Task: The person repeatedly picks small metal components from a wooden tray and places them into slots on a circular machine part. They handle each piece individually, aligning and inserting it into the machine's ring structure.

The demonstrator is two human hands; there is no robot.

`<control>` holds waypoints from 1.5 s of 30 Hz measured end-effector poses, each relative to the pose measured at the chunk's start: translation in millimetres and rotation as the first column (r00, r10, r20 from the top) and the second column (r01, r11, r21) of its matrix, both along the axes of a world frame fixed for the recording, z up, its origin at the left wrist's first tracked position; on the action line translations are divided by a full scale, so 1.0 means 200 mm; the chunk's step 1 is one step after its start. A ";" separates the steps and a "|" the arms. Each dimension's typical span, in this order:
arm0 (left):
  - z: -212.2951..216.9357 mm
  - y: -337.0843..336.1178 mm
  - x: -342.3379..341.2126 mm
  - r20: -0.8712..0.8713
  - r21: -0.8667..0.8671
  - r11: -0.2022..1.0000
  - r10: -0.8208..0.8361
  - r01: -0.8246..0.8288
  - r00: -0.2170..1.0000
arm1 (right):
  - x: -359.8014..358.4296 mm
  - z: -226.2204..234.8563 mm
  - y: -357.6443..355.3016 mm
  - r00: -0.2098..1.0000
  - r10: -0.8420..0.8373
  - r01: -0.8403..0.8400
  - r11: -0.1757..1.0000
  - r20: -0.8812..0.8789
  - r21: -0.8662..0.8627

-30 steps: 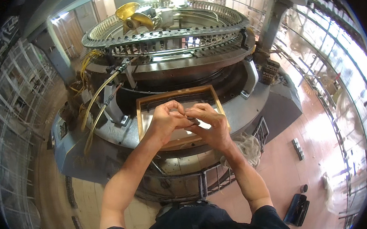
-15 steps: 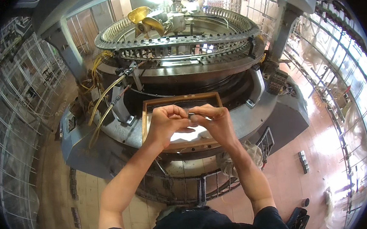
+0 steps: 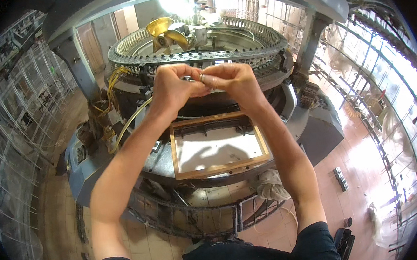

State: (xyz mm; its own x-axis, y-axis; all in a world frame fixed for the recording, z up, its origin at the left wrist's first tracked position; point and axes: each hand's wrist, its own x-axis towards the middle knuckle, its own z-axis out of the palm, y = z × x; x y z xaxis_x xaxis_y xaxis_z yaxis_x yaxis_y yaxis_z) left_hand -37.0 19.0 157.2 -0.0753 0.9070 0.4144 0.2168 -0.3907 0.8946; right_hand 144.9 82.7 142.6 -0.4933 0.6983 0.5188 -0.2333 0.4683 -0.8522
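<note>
Tiny piece [image 3: 201,76] in the head view is pinched between the fingertips of both hands, left hand [image 3: 171,90] and right hand [image 3: 242,85] brought together in front of a big round machine [image 3: 198,57]. Too small to tell what it is, tbh. Below the hands, a wood-framed tray [image 3: 221,170] is set on the machine's base, its white bottom partly shadowed.
</note>
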 end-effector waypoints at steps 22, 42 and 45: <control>0.26 0.26 -0.33 -0.820 0.567 0.699 0.529 0.436 0.219 | -0.28 -0.11 0.33 0.918 -0.325 0.335 0.942 0.226 -0.003; 0.20 0.57 -0.28 -0.913 0.338 0.735 0.407 0.588 0.017 | -0.39 -0.16 0.52 0.727 -0.433 0.391 0.899 0.533 0.197; 0.20 0.58 -0.28 -0.908 0.336 0.742 0.419 0.580 -0.010 | -0.40 -0.15 0.54 0.590 -0.520 0.373 0.854 0.617 0.363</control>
